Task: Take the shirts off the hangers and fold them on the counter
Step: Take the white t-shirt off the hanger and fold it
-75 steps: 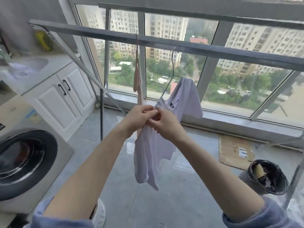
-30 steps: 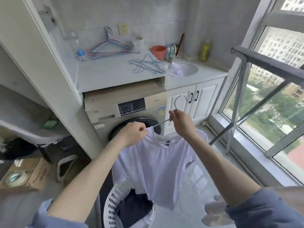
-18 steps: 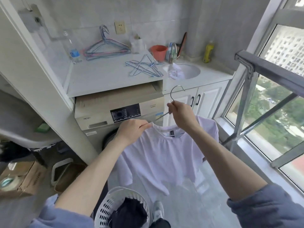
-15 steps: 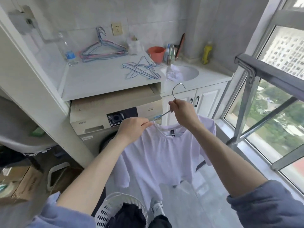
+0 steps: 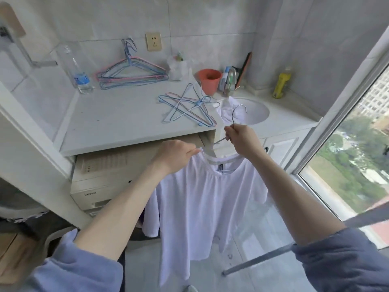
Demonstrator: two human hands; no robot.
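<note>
A pale lilac T-shirt [image 5: 202, 203] hangs in the air in front of the washing machine, with a wire hanger [image 5: 236, 114] still inside its neck. My right hand [image 5: 242, 140] is closed around the hanger just below its hook. My left hand [image 5: 174, 154] pinches the shirt's left shoulder at the collar. The white counter [image 5: 117, 123] lies just beyond both hands, above the machine.
On the counter lie a loose pile of blue wire hangers [image 5: 189, 108], a stack of pink and blue hangers [image 5: 132, 74] against the wall and a water bottle [image 5: 81, 76]. A sink [image 5: 252, 111] with a white cloth, an orange cup [image 5: 209, 80] and a yellow bottle [image 5: 280, 85] sit right.
I turned from the drying rack at the window to the counter, carrying the shirt on its hanger. In the last half second I have stepped closer; the counter looms larger.
</note>
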